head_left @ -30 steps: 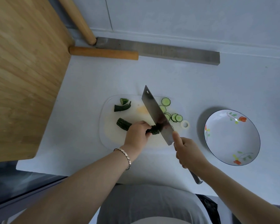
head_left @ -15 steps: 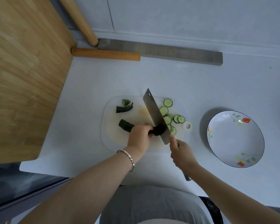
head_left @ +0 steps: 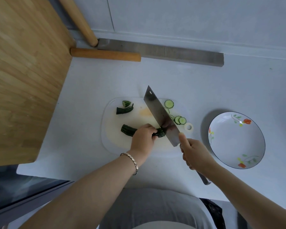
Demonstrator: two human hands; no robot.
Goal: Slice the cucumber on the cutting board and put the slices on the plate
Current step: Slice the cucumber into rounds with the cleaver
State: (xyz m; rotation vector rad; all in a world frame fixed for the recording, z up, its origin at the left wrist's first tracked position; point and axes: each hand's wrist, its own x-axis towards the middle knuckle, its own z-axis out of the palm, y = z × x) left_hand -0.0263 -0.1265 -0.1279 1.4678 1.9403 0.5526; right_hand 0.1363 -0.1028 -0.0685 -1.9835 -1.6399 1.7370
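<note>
— What do the hands hold?
— The left hand (head_left: 142, 138) curls over the cucumber (head_left: 128, 130), pinning it to the cutting board (head_left: 112, 141). The right hand (head_left: 195, 154) grips the cleaver (head_left: 160, 114) by its handle, with the blade at the cucumber's right end.
— And the slices?
— The round slices (head_left: 180, 120) lie on the board, just right of the blade. The flowered plate (head_left: 236, 141) sits apart, further right.

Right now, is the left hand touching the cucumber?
Touching. The head view shows the left hand gripping the cucumber, fingers curled over it, on the cutting board.
</note>
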